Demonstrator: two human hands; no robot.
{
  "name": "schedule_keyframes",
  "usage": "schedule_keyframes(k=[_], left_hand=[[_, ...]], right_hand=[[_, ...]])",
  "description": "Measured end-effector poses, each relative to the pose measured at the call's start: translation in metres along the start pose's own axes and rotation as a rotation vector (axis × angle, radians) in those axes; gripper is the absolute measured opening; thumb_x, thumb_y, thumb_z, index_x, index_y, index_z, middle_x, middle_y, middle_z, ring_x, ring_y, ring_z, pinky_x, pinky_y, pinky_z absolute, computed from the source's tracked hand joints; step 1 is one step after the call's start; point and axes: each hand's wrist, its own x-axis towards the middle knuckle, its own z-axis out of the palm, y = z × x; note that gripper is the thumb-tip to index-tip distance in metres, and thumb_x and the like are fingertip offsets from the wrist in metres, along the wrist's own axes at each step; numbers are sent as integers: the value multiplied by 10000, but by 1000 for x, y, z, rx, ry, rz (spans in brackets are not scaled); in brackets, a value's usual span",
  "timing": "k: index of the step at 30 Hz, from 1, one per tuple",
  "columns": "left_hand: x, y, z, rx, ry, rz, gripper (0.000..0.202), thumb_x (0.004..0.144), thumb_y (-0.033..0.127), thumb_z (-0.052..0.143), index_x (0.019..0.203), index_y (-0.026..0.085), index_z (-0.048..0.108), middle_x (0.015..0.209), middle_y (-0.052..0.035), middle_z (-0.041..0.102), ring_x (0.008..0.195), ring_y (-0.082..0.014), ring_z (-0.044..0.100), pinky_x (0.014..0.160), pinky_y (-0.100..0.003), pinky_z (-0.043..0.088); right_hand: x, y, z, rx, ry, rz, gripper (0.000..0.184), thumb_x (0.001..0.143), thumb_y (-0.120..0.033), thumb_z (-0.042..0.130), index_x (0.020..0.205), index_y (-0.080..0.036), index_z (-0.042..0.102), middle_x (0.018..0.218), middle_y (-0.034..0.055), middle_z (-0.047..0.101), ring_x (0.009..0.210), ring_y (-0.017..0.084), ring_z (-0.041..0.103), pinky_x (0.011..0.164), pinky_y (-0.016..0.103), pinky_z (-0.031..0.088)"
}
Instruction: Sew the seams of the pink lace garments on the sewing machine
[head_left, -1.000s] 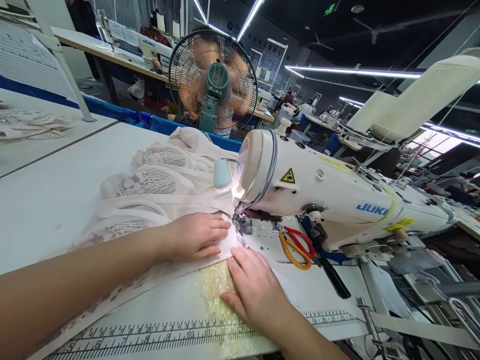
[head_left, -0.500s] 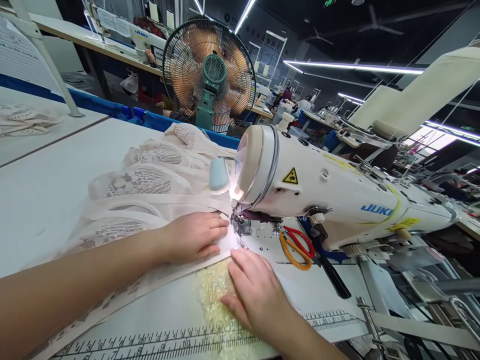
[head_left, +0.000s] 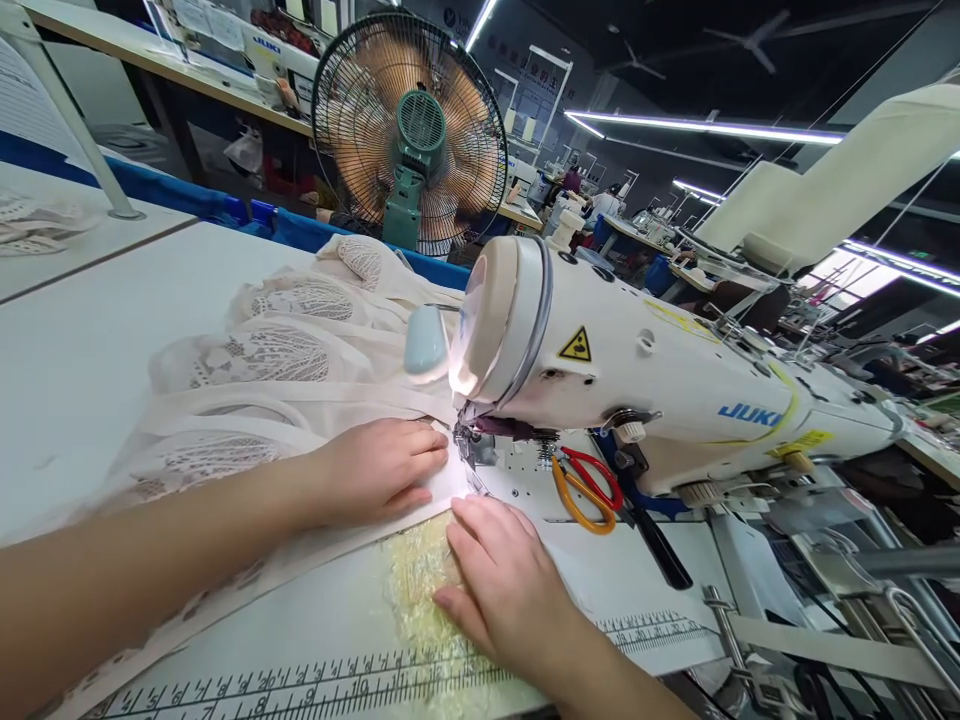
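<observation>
My left hand [head_left: 381, 468] lies flat on the pale cream lace fabric [head_left: 259, 357], its fingertips beside the needle and presser foot [head_left: 466, 437] of a white sewing machine [head_left: 600, 370]. Just below the needle area, my right hand [head_left: 510, 580] touches the fabric's straight edge with its fingertips, the thumb held apart over a yellowish taped patch [head_left: 420, 580] on the table. Fingers of both hands are stretched out. The fabric spreads left in several lacy folds, and a strip runs under my left forearm. The needle tip is too small to make out.
Red-and-orange-handled scissors [head_left: 586, 490] and a black-handled tool [head_left: 664, 550] lie right of the needle plate. A printed ruler [head_left: 337, 690] runs along the table's front. A light-blue lamp [head_left: 426, 343] hangs beside the machine head. A large fan [head_left: 409, 130] stands behind the table.
The whole view has shifted slightly, so everything appears a little farther left and higher. Both hands keep nearly the same place against the needle and fabric.
</observation>
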Motion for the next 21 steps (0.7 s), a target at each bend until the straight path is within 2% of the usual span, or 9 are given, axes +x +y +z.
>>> schedule_keyframes(k=[11, 18, 21], left_hand=[[2, -10, 9, 9, 45, 8, 336, 906, 341, 430, 1105, 140, 610, 1138, -153, 652, 978, -280, 622, 816, -402, 515], [14, -25, 1, 25, 20, 58, 309, 894, 323, 424, 992, 142, 654, 994, -143, 666, 879, -261, 609, 763, -382, 504], [16, -17, -1, 10, 37, 46, 268, 878, 302, 438, 874, 167, 669, 943, -115, 673, 857, -250, 607, 752, -378, 502]], right_hand=[[-2, 2, 5, 8, -116, 41, 511, 935, -462, 473, 1222, -52, 574, 1338, 183, 538, 1252, 300, 471, 1010, 448, 461], [0, 2, 8, 2, -71, 62, 527, 935, -471, 465, 1230, -48, 573, 1322, 182, 555, 1255, 290, 475, 1005, 426, 467], [-1, 3, 8, -3, -89, 51, 534, 938, -470, 460, 1243, -43, 560, 1323, 191, 550, 1264, 288, 466, 1003, 427, 468]])
